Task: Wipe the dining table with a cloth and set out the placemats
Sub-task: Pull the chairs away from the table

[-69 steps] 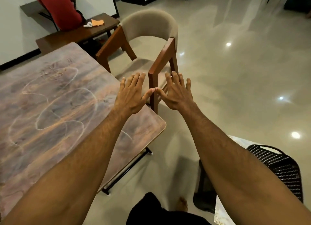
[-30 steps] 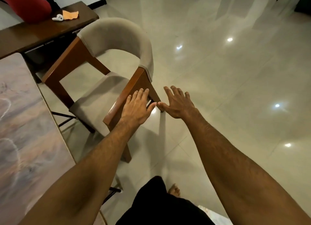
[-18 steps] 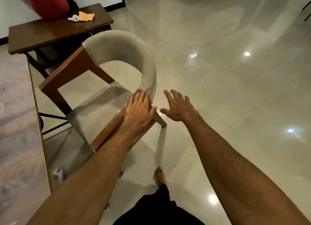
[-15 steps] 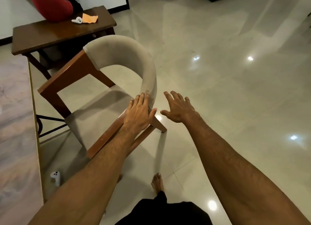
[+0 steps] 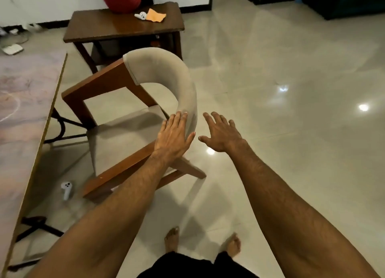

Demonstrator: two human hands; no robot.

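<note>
Both hands are empty: left hand (image 5: 174, 136) flat beside the chair (image 5: 166, 69) back, right hand (image 5: 220, 134) spread. Best to skirt the chair toward the orange cloth (image 5: 156, 15), top centre.

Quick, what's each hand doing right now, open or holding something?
Left hand: open, fingers straight, by the chair backrest, gripping nothing.
Right hand: open, fingers spread, holding nothing.
</note>
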